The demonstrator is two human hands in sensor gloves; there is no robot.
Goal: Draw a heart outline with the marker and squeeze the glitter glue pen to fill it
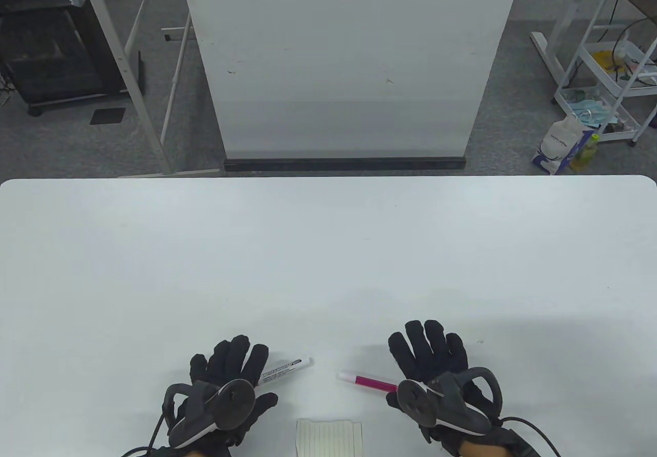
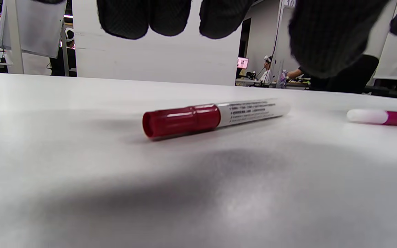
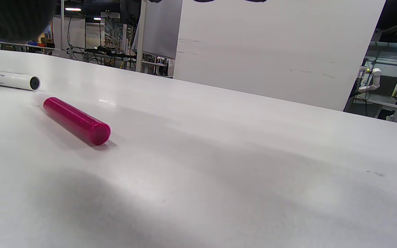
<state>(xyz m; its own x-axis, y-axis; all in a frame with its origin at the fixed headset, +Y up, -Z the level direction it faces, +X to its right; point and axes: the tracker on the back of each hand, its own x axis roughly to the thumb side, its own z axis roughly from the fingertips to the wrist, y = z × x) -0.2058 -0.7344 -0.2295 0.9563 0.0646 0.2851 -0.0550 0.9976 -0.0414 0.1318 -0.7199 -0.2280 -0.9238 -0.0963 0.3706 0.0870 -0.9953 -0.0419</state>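
Observation:
A white marker point(image 1: 285, 370) with a red cap point(image 2: 181, 121) lies on the table beside and under my left hand point(image 1: 231, 364), whose fingers hover straight above it without touching. A pink glitter glue pen point(image 1: 367, 381) with a white end lies just left of my right hand point(image 1: 428, 346), which is flat with spread fingers and holds nothing. The right wrist view shows the pink pen point(image 3: 77, 121) lying free, with the marker's end point(image 3: 9, 79) behind it. A lined paper pad point(image 1: 329, 437) sits at the front edge between the hands.
The white table point(image 1: 328, 252) stretches wide ahead of both hands. Behind it stands a white board point(image 1: 349, 62). A white cart point(image 1: 611, 67) with clutter is off to the far right on the floor.

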